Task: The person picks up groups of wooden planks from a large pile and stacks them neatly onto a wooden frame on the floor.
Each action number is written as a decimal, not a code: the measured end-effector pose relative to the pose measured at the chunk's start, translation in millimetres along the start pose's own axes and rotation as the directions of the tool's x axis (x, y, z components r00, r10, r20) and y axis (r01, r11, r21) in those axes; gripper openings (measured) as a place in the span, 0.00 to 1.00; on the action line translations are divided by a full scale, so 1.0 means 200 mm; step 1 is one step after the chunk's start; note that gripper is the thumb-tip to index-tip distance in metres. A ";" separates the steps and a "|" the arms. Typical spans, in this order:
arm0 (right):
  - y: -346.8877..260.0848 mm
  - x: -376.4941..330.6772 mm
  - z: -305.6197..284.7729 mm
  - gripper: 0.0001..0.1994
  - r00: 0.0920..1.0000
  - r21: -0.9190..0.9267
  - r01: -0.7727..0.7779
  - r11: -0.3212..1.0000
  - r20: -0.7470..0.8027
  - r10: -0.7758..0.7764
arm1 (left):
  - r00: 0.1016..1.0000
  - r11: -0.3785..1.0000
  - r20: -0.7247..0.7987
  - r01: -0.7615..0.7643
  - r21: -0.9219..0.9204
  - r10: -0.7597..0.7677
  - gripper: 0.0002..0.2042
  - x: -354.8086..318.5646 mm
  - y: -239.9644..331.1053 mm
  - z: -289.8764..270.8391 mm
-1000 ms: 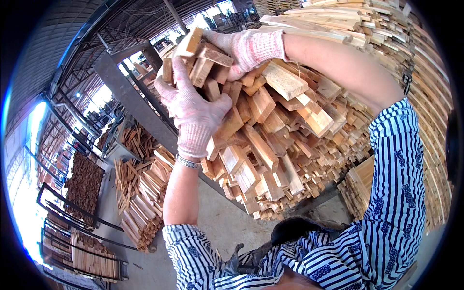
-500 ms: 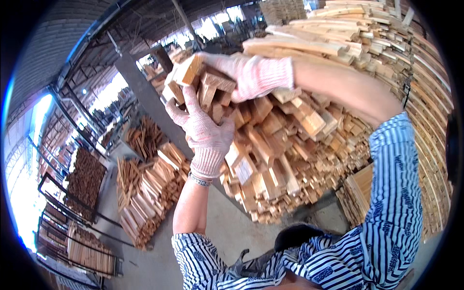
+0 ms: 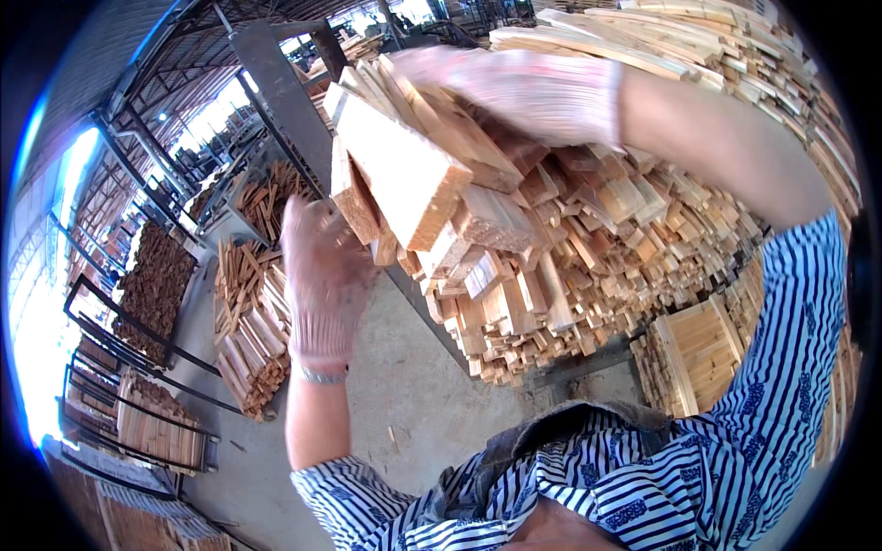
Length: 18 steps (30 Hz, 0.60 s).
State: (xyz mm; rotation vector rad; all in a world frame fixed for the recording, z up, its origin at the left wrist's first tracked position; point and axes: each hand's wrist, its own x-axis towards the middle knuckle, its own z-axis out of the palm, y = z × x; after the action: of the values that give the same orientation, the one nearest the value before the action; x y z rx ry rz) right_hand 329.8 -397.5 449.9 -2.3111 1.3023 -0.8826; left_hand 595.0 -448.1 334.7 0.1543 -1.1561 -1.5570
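Note:
Both of my hands wear pale pink knit gloves and are blurred by motion. My left hand [image 3: 322, 275] is raised beside the left end of a pile of cut wood, its smeared fingers seemingly stretched upward and apart, with nothing visible in it. My right hand [image 3: 524, 92] reaches across the top of the pile; its fingers are too blurred to show whether they grip. Just below it, a thick wood block [image 3: 395, 165] lies tilted with its end towards me. Another squared wood piece [image 3: 496, 219] sits against its right side.
The large wood stack [image 3: 588, 266] spreads under and right of my hands. A dark metal post [image 3: 280, 87] stands beyond its left side. Smaller bundled wood [image 3: 253, 349] and black rail racks [image 3: 138, 376] are on the left. Flat boards [image 3: 694, 354] lean at lower right.
My hands have come apart from the wood pieces they held together. The left has moved left and down; the right has shifted right and up. The wood now lies on the pile.

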 end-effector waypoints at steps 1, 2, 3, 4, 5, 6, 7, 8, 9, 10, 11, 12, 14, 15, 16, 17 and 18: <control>-0.10 0.06 0.03 0.28 0.979 -0.011 -0.185 0.983 0.091 0.185 | 0.991 0.989 -0.027 0.127 -0.076 -0.129 0.28 0.08 -0.01 0.02; -0.23 0.13 0.06 0.27 0.930 -0.018 -0.316 0.949 0.193 0.313 | 0.967 0.967 -0.078 0.232 -0.109 -0.241 0.28 0.11 0.06 0.05; -0.14 0.21 0.14 0.29 0.964 0.248 -0.227 0.942 0.194 0.182 | 0.929 0.932 -0.129 0.328 -0.150 -0.348 0.28 0.12 0.13 0.09; -0.07 0.23 0.16 0.32 0.981 0.441 -0.173 0.881 0.156 0.115 | 0.937 0.939 -0.122 0.308 -0.153 -0.327 0.29 0.15 0.12 0.16; 0.02 0.21 0.13 0.27 0.988 0.450 -0.155 0.879 0.064 0.141 | 0.938 0.931 -0.096 0.311 -0.190 -0.333 0.29 0.19 0.02 0.22; -0.04 0.19 0.14 0.28 0.982 0.468 -0.186 0.864 0.050 0.184 | 0.910 0.943 -0.252 0.310 -0.118 -0.330 0.29 0.16 0.05 0.27; -0.08 0.17 0.14 0.30 0.981 0.504 -0.191 0.842 0.068 0.181 | 0.936 0.954 -0.192 0.284 -0.091 -0.297 0.29 0.16 0.05 0.24; -0.07 0.14 0.14 0.33 0.977 0.532 -0.210 0.820 0.082 0.197 | 0.937 0.958 -0.201 0.279 -0.068 -0.287 0.29 0.14 0.02 0.25; -0.03 0.15 0.17 0.34 0.985 0.535 -0.161 0.829 0.039 0.166 | 0.943 0.968 -0.218 0.251 -0.026 -0.250 0.28 0.12 0.03 0.28; 0.02 0.16 0.22 0.35 0.991 0.536 -0.112 0.837 -0.003 0.135 | 0.937 0.967 -0.255 0.252 0.026 -0.238 0.28 0.09 0.02 0.30; 0.03 0.13 0.19 0.37 0.990 0.495 -0.077 0.865 -0.068 0.127 | 0.941 0.967 -0.247 0.251 0.045 -0.233 0.28 0.07 -0.02 0.34; -0.11 -0.01 0.19 0.41 0.986 0.559 -0.135 0.818 -0.006 0.167 | 0.930 0.965 -0.258 0.257 -0.044 -0.260 0.28 0.00 0.00 0.35; 0.00 0.02 0.21 0.40 0.980 0.400 -0.099 0.911 -0.119 0.159 | 0.942 0.955 -0.162 0.281 -0.094 -0.293 0.30 -0.12 0.03 0.33; -0.02 -0.11 0.19 0.42 0.975 0.390 -0.142 0.910 -0.101 0.196 | 0.949 0.958 -0.145 0.269 -0.096 -0.281 0.33 -0.23 0.03 0.41; -0.09 -0.20 0.22 0.44 0.975 0.380 -0.170 0.909 -0.071 0.211 | 0.962 0.971 -0.143 0.224 -0.089 -0.235 0.36 -0.33 0.05 0.43; -0.12 -0.34 0.20 0.45 0.962 0.351 -0.228 0.908 -0.066 0.266 | 0.968 0.973 -0.162 0.165 -0.162 -0.191 0.36 -0.40 -0.02 0.46; -0.16 -0.43 0.23 0.47 0.951 0.341 -0.276 0.899 -0.037 0.306 | 0.964 0.970 -0.180 0.161 -0.182 -0.194 0.36 -0.50 -0.02 0.43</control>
State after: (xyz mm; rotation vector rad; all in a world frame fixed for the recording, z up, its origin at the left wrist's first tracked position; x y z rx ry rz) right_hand 348.0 -307.0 404.5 -1.7810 1.3701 -1.0211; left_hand 573.3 -318.6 329.4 0.3015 -0.8718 -1.7470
